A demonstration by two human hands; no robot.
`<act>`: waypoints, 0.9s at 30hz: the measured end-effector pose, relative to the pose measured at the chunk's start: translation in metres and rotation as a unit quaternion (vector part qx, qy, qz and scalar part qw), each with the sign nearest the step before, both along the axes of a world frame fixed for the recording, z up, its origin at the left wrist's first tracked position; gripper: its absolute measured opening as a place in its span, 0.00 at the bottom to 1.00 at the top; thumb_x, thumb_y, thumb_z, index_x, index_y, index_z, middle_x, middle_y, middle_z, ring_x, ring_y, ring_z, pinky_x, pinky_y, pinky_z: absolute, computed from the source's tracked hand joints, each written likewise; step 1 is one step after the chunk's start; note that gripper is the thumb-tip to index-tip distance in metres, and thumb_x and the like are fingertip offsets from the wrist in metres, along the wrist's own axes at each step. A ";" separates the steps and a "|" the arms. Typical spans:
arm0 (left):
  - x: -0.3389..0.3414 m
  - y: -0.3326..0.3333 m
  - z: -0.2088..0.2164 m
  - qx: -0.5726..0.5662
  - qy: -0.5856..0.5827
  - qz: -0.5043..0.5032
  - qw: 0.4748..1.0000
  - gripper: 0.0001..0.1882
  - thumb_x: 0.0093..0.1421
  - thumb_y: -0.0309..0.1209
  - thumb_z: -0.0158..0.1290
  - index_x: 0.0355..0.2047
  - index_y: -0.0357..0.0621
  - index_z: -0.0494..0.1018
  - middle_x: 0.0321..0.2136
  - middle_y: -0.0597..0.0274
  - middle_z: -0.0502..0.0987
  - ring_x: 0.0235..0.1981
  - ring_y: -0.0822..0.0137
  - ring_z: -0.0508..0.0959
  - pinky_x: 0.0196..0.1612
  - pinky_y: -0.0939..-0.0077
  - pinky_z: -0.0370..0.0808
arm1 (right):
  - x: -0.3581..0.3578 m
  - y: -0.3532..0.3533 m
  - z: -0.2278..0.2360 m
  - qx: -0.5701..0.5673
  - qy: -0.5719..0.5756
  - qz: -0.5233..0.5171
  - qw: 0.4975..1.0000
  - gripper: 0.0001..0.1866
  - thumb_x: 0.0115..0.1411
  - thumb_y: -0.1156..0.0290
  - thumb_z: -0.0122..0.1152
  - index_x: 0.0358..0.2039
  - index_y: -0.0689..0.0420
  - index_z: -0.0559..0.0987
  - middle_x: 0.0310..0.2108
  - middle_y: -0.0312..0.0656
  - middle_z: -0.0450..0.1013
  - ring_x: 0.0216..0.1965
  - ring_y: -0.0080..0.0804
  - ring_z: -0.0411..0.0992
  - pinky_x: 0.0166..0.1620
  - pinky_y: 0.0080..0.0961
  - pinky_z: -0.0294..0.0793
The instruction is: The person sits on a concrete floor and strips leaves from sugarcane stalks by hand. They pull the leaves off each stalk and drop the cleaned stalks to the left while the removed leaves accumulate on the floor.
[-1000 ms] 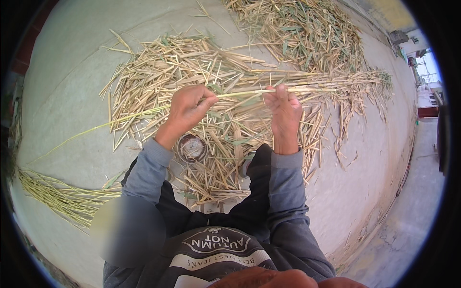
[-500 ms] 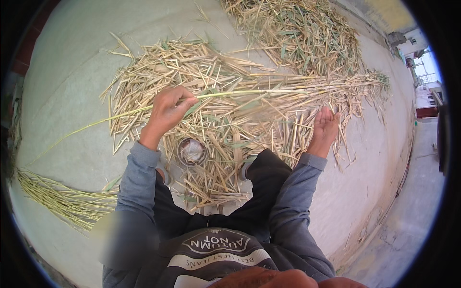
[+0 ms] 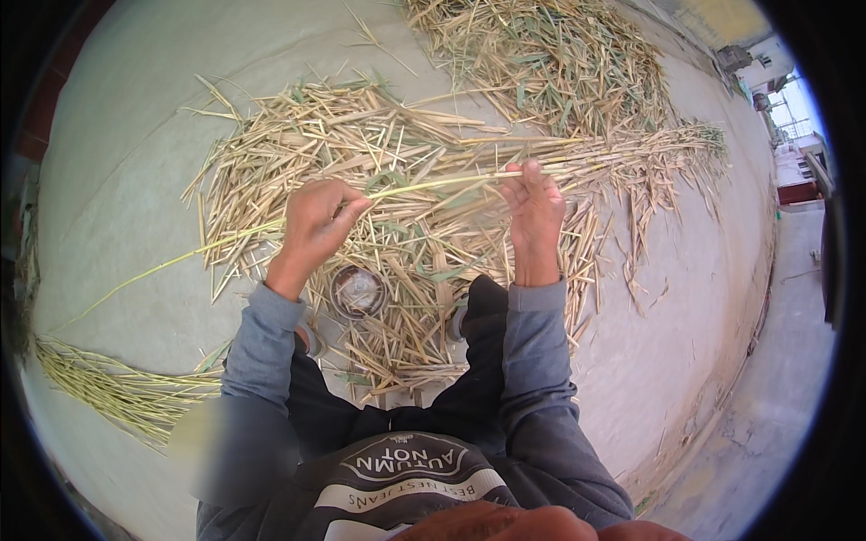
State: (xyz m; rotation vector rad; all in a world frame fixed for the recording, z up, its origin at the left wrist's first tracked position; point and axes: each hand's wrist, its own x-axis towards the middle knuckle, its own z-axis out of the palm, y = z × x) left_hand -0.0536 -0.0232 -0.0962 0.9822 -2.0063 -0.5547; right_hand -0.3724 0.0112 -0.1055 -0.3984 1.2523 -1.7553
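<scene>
Green-yellow stalk point(image 3: 433, 185) under two-point hold

Head view: one long, slender stalk spans above loose cut straw point(image 3: 298, 135) on the floor point(image 3: 686, 298), its thin tail bowing leftward toward a bundle of similar stalks point(image 3: 135, 388). Left hand point(image 3: 316, 221) pinches it, thumb against fingers; right hand point(image 3: 535, 203), well apart, closes thumb and fingers on it farther right, pressure not determinable. Assessment: light, springy, probably smooth enough to slide; likely to kink if bent sharply. Best hold: the thicker stretch between the hands; the tail looks too whippy.

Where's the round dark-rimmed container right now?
In the head view, the round dark-rimmed container sits left of centre among dry husks, below the left hand.
</scene>
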 end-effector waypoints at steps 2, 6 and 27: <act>-0.001 0.003 0.000 -0.050 -0.018 0.000 0.999 0.09 0.55 0.31 0.67 0.27 0.41 0.78 0.23 0.59 0.80 0.24 0.58 0.77 0.30 0.65 0.70 | -0.001 0.000 -0.002 -0.001 0.006 -0.006 1.000 0.16 0.64 0.62 0.70 0.39 0.61 0.76 0.35 0.47 0.82 0.30 0.30 0.82 0.32 0.19 0.82; 0.001 0.011 0.000 -0.134 -0.063 0.016 0.989 0.09 0.54 0.29 0.68 0.28 0.44 0.77 0.24 0.61 0.79 0.24 0.60 0.75 0.30 0.66 0.68 | -0.001 0.000 -0.005 0.019 -0.011 0.008 1.000 0.17 0.63 0.61 0.71 0.37 0.60 0.76 0.32 0.45 0.81 0.27 0.29 0.82 0.28 0.18 0.81; 0.034 -0.016 -0.018 0.397 0.125 -0.048 0.908 0.12 0.63 0.34 0.65 0.28 0.40 0.78 0.21 0.69 0.78 0.23 0.79 0.76 0.27 0.81 0.70 | 0.010 0.014 0.016 -0.148 0.096 0.141 0.974 0.16 0.69 0.66 0.63 0.50 0.64 0.77 0.43 0.51 0.81 0.42 0.39 0.82 0.44 0.32 0.84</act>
